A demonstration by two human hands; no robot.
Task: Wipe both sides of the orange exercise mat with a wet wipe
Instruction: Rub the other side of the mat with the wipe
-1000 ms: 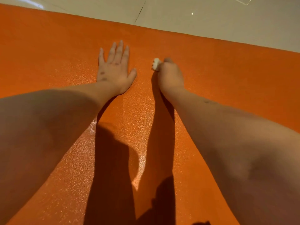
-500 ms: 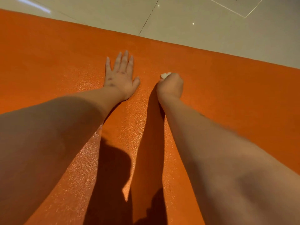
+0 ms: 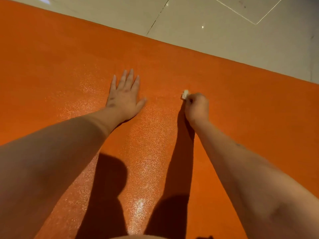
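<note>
Where the orange exercise mat [image 3: 224, 94] lies flat on the tiled floor [image 3: 215, 26], a white wet wipe [image 3: 185, 94] is gripped in the curled right hand [image 3: 196, 107] against it; the left hand [image 3: 124, 97] is pressed flat, fingers straight, just beside.

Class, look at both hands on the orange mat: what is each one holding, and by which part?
The right hand grips a balled-up wet wipe; only its tip pokes out. The left hand holds nothing, lying flat on the orange mat.
</note>
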